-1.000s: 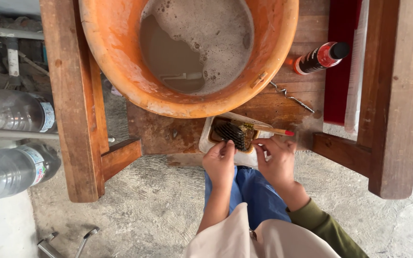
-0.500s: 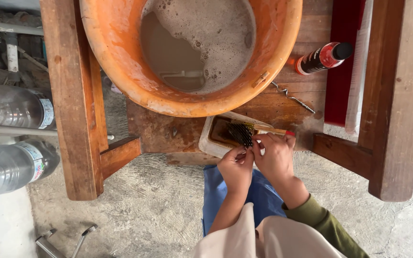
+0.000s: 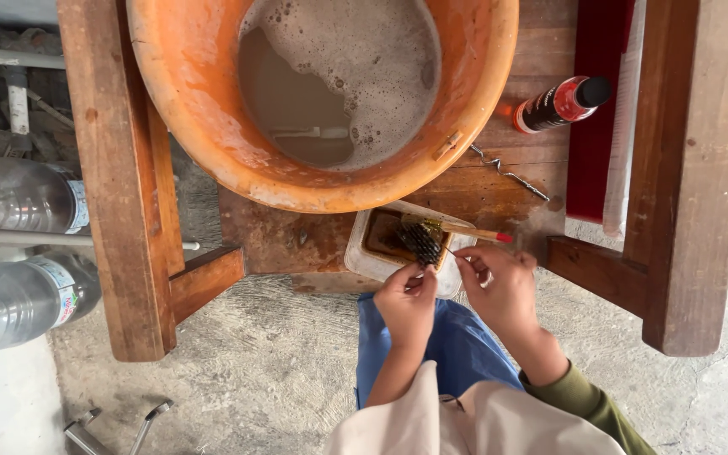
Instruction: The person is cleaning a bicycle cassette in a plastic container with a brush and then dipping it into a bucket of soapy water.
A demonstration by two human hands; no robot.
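Note:
A small white tray (image 3: 358,253) of brown liquid sits on the wooden bench's near edge. A dark ridged piece (image 3: 420,239) lies in it, and a wooden-handled brush (image 3: 475,232) with a red tip rests across it. My left hand (image 3: 407,302) is pinched at the near side of the dark piece. My right hand (image 3: 503,286) is just right of the tray, its fingertips closed on a thin strand (image 3: 449,251) that runs to the dark piece.
A big orange basin (image 3: 204,101) of foamy murky water fills the wooden bench (image 3: 499,190) behind the tray. A red bottle (image 3: 556,104) and a bent metal hook (image 3: 509,173) lie right of it. Two plastic bottles (image 3: 18,291) lie left. Concrete floor (image 3: 263,371) below.
My left hand slid right from the tray's left part to its near edge. My right hand drew back slightly to the right, away from the dark piece.

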